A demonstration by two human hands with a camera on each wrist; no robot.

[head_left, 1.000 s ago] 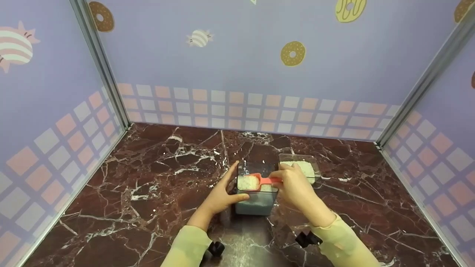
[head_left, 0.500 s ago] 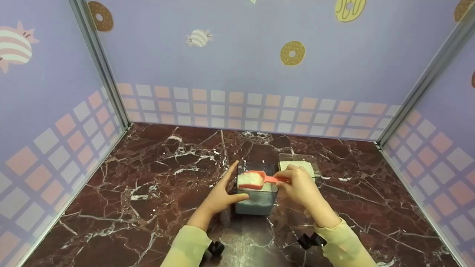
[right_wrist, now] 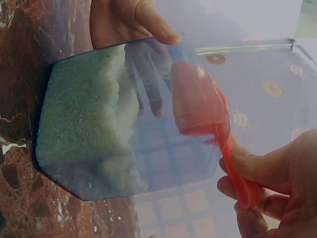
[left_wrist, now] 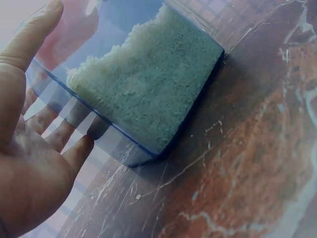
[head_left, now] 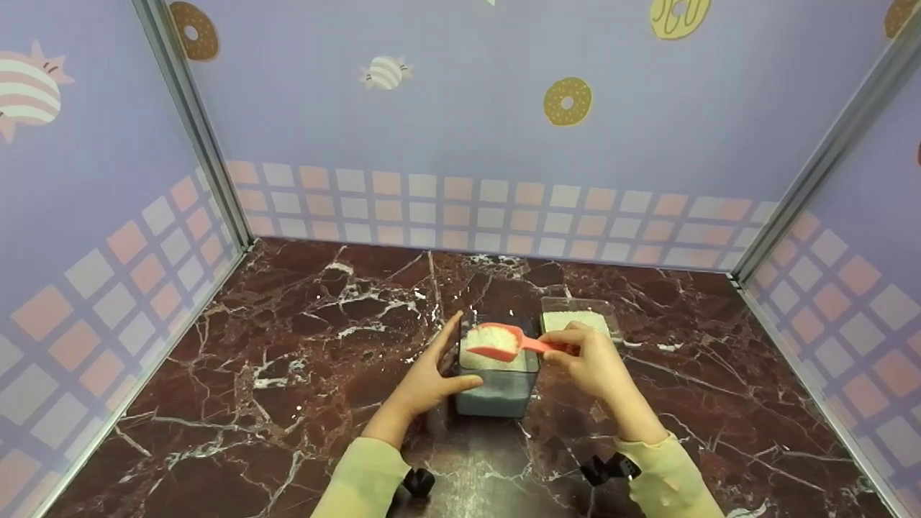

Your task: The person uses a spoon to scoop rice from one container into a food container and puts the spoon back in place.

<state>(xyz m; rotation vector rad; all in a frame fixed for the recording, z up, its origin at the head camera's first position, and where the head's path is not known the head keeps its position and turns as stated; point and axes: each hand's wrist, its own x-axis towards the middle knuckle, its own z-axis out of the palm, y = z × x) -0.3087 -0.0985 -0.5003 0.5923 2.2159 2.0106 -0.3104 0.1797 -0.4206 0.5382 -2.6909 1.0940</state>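
Observation:
A clear bluish box [head_left: 493, 404], partly filled with white rice [left_wrist: 148, 74], stands upright on the marbled surface. My left hand [head_left: 423, 387] rests against its left side with straight, spread fingers, the thumb lying across the front wall near the rim. Between thumb and fingers, my right hand [head_left: 596, 365] pinches the handle of a red scoop [head_left: 498, 353]. The scoop's bowl, heaped with rice, is at the box's mouth; through the clear wall the right wrist view shows the bowl [right_wrist: 195, 101] above the rice level.
Behind my right hand stands a shallow clear container [head_left: 614, 327] with more rice [head_left: 573, 321]. White specks lie scattered over the dark red marbled tabletop [head_left: 324, 345]. Purple patterned panels [head_left: 460, 129] close off the back and both sides.
The scoop has risen slightly and tilted, still carrying rice. My right hand has shifted a little to the right. My left hand and the box have stayed put.

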